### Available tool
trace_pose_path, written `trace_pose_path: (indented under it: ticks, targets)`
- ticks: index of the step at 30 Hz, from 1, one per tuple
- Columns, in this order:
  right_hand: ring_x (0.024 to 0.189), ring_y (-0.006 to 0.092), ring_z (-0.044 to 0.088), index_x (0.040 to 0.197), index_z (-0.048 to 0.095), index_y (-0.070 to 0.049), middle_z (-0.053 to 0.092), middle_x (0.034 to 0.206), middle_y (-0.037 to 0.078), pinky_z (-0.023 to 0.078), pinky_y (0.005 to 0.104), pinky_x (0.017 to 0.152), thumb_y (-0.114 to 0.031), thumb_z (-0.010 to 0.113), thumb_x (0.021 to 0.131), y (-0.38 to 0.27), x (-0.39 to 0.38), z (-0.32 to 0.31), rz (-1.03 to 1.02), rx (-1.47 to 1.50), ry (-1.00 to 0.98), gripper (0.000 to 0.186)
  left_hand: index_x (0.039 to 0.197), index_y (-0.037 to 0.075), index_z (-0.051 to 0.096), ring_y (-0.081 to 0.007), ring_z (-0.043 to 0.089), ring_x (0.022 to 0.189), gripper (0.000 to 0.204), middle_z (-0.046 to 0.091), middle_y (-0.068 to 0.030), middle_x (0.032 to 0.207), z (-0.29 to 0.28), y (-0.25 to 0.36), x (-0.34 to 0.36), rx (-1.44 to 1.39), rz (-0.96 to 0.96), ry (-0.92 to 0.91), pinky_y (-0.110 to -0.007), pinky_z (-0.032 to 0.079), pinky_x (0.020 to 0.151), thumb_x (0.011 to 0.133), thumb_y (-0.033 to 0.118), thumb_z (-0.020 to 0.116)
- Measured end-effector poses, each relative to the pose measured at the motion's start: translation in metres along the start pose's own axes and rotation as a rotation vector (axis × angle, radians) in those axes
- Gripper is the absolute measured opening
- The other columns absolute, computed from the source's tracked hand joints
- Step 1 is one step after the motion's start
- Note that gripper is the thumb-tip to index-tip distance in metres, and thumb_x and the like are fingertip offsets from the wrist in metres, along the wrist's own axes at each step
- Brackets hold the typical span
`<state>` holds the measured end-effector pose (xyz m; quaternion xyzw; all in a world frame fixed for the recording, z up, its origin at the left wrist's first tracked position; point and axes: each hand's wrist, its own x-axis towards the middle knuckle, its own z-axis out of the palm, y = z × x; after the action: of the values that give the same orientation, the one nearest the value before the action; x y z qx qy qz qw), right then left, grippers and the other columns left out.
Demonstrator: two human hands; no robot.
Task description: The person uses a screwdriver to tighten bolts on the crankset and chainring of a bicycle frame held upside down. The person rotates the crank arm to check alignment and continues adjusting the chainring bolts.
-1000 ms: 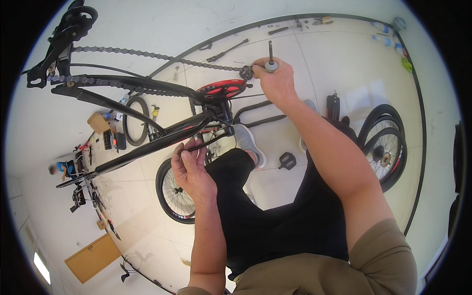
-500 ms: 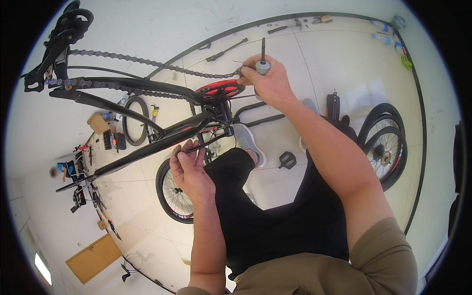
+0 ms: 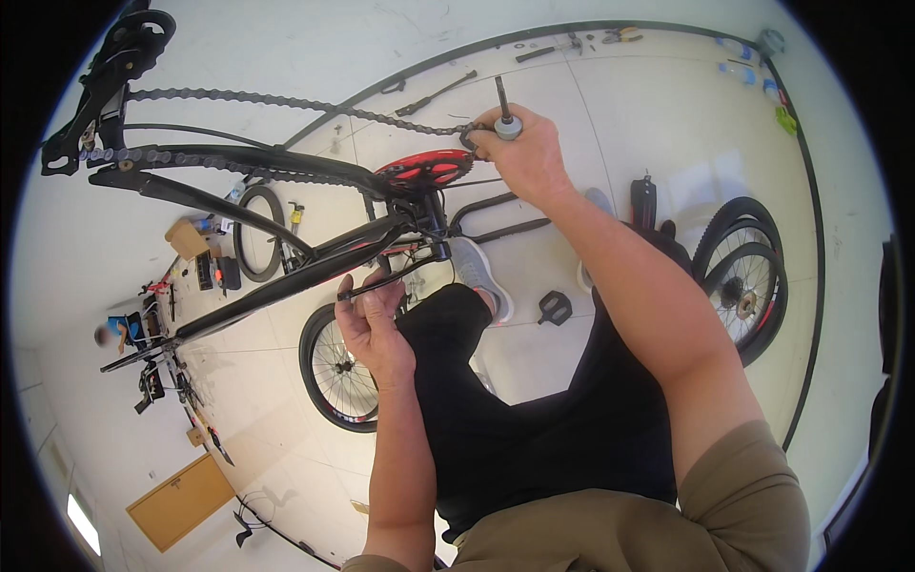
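Observation:
My left hand (image 3: 379, 336) is closed round the outer end of a black crank arm (image 3: 410, 267) on a bicycle frame (image 3: 276, 291). The fingers of my right hand (image 3: 532, 162) pinch the loose end of the bicycle chain (image 3: 295, 102) just beyond the red chainring (image 3: 424, 170). The same hand also holds a screwdriver-like tool (image 3: 507, 124) with a grey end and a dark shaft pointing up; its lower part is hidden in the palm. From the rear derailleur (image 3: 133, 43) the upper chain run stretches to my right hand. A lower run leads behind the chainring.
A black pedal (image 3: 555, 307) lies on the floor by my shoe (image 3: 481, 276). Wheels and tyres (image 3: 748, 276) lean at the right, and another wheel (image 3: 334, 367) stands below the frame. A hammer (image 3: 548, 52) and pliers (image 3: 624, 36) lie along the wall. A person (image 3: 119, 332) is far left.
My right hand has raised the chain end slightly off the chainring's edge, and the tool's shaft leans further left. My left hand has shifted a little with the crank arm.

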<state>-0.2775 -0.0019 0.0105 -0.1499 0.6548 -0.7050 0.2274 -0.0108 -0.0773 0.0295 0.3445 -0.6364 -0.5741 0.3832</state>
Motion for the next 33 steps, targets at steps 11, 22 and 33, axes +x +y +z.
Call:
trace_pose_path:
  ticks: [11, 22, 33]
  targets:
    - [0.066, 0.0182, 0.065, 0.095, 0.069, -0.005, 0.069, 0.074, 0.01, 0.051, 0.0319, 0.067, -0.018, 0.072, 0.082, 0.01, 0.004, -0.002, -0.011, -0.167, 0.093, 0.019, 0.116, 0.001, 0.047, -0.0261, 0.068, 0.096, 0.022, 0.063, -0.0204, 0.113, 0.002, -0.011, 0.009, -0.067, -0.026, 0.039, -0.044, 0.057, 0.088, 0.104, 0.019, 0.048]
    - [0.067, 0.0214, 0.063, 0.095, 0.069, -0.006, 0.068, 0.074, 0.01, 0.051, 0.0342, 0.069, -0.022, 0.074, 0.082, 0.005, 0.002, -0.003, -0.003, -0.17, 0.147, 0.022, 0.113, 0.001, 0.046, -0.027, 0.067, 0.099, 0.023, 0.063, -0.0205, 0.113, 0.001, -0.013, 0.01, -0.118, -0.039, 0.047, -0.045, 0.057, 0.089, 0.104, 0.022, 0.048]
    - [0.064, 0.0181, 0.06, 0.096, 0.067, -0.003, 0.066, 0.071, 0.009, 0.049, 0.0329, 0.065, -0.02, 0.074, 0.082, 0.005, 0.002, 0.0, 0.021, -0.131, 0.143, 0.023, 0.115, 0.003, 0.044, -0.028, 0.067, 0.099, 0.021, 0.063, -0.0204, 0.115, -0.002, -0.015, 0.011, -0.13, -0.059, 0.038, -0.045, 0.057, 0.09, 0.104, 0.021, 0.045]
